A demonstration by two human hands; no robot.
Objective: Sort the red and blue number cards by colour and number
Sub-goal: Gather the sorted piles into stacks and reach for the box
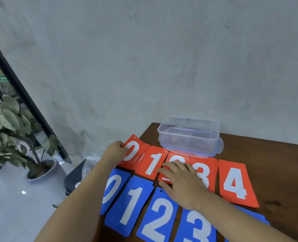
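Observation:
Two rows of number cards lie on the dark wooden table (pixel 275 161). The far row is red: red 0 (pixel 136 151), red 1 (pixel 153 163), red 2 (pixel 175 158), red 3 (pixel 206 173), red 4 (pixel 235 183). The near row is blue: blue 0 (pixel 112 188), blue 1 (pixel 130 203), blue 2 (pixel 158 219), blue 3 (pixel 197 227); another blue card (pixel 249 213) is mostly hidden under my right forearm. My left hand (pixel 116 151) grips the left edge of the red 0, which overhangs the table. My right hand (pixel 181 180) lies flat on the red 2, fingers straight.
A clear plastic box (pixel 188 135) stands on its lid behind the red cards, near the wall. Left of the table, on the pale floor, are a potted plant (pixel 10 130) and a dark object (pixel 75 175). The table's left edge runs under the 0 cards.

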